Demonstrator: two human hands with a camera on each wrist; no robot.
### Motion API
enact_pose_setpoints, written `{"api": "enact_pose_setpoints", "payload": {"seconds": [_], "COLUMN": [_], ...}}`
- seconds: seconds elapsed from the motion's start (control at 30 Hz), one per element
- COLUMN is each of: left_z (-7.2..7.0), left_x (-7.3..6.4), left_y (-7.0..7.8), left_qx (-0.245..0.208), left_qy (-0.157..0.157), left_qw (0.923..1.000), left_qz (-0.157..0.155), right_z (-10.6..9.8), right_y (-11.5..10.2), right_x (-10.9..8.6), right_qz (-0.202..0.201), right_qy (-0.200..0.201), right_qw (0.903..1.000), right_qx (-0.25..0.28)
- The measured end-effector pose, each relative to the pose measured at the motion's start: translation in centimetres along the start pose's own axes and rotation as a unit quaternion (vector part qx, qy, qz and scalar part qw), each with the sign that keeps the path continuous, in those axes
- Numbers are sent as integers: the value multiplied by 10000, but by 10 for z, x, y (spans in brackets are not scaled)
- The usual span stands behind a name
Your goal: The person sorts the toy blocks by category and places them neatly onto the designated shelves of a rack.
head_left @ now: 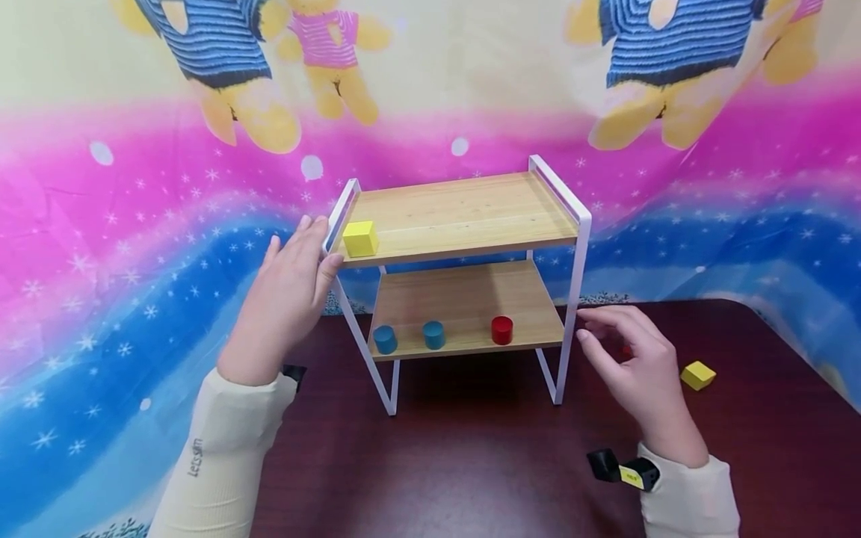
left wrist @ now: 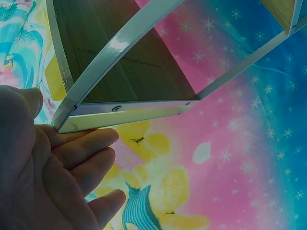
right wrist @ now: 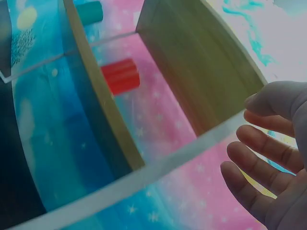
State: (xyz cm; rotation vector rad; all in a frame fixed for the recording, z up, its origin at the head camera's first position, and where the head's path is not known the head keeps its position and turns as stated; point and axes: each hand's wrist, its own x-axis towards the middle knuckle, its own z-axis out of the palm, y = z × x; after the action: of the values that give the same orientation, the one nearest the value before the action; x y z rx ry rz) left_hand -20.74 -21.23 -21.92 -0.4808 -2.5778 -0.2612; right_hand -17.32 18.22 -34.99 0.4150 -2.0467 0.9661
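Note:
A two-tier shelf with wooden boards [head_left: 464, 217] and a white metal frame [head_left: 577, 299] stands in the middle of the head view. My left hand [head_left: 285, 299] is at its upper left corner, fingers extended along the outside of the frame and thumb at the front. A yellow cube [head_left: 360, 239] sits on the top board right beside that thumb. My right hand [head_left: 635, 366] is by the right front leg, its fingers loosely bent with nothing between them. On the lower board stand two blue cylinders [head_left: 386, 340] and a red cylinder [head_left: 501, 330].
Another yellow block [head_left: 698, 376] lies on the dark table [head_left: 464, 463] to the right of my right hand. A small red object [head_left: 627, 351] shows partly behind that hand's fingers. Behind the shelf hangs a patterned cloth [head_left: 437, 97] with bears and snowflakes.

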Motion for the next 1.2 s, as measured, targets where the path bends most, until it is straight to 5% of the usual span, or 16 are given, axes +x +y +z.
{"api": "enact_pose_setpoints", "payload": {"seconds": [0.63, 1.2], "left_z": [-1, -1], "left_x": [0, 1], "left_y": [0, -1], "left_qx": [-38, -38], "left_qy": [-64, -54], "left_qw": [9999, 10000], "left_qz": [-69, -31], "right_z": [-22, -41], "right_y": [48, 96], "right_x": [-9, -23], "right_qz": [920, 2290], "right_qy": [310, -20], "right_qw": [9916, 9594], "right_qx": [-858, -1644]}}
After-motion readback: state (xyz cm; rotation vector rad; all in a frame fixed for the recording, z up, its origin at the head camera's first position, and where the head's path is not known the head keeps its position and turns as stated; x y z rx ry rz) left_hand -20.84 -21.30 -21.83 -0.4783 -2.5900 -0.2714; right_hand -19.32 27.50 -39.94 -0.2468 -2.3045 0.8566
